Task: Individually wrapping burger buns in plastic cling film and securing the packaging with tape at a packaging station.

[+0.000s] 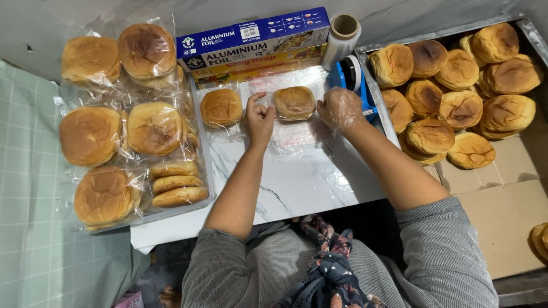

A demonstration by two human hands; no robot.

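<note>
Grey sleeves (pixel 439 256) fill the near edge of the view, with a dark flowered cloth (pixel 328 268) bunched between them. Both forearms reach out over a white marbled board (pixel 302 182), which gives a flat, clean place to work.

On the board, the left hand (pixel 260 120) is loosely curled, its thumb and fingers pinching the edge of a clear plastic bag (pixel 291 134), probably to keep it from sliding. The right hand (pixel 341 107) wears a thin clear glove and is half closed on the bag's other side; whether it grips the plastic or only presses on it, I cannot tell. Between the two hands, at the far end of the bag, sits a round brown bun (pixel 294 102).

Just left of it lies another bun already in plastic (pixel 221 107), set aside within easy reach. Further left a tray (pixel 202 171) holds many bagged buns (pixel 154 128), stacked and crowded against the board's edge. To the right a metal tray lined with cardboard (pixel 502 199) holds a heap of bare buns (pixel 459 108), close to the gloved hand.

A blue tape dispenser (pixel 351 77) stands right beside the right hand and hems in that side. Beyond the bun, a blue foil box (pixel 251 37), a yellow wrap box (pixel 257 65) and a roll of clear film (pixel 342 31) close off the far edge.
</note>
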